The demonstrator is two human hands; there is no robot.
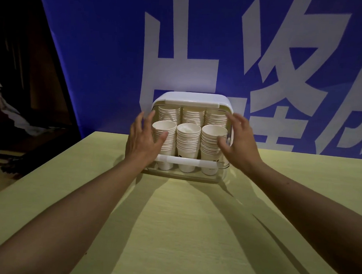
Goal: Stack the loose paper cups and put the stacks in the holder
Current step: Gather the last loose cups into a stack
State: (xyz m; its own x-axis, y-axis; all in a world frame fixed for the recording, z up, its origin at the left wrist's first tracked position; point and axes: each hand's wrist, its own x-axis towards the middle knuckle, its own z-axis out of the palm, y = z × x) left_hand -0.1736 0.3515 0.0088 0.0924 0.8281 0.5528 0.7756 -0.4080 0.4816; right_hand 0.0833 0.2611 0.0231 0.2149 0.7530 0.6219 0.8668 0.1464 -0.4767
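The left hand (143,138) and the right hand (239,141) reach forward with fingers spread wide, holding nothing, one at each side of the cup holder (190,99). The holder sits between them at the far edge of the table (171,230). Six stacks of paper cups (187,141) fill it, three in front, three behind. A blue banner (108,59) hangs behind.
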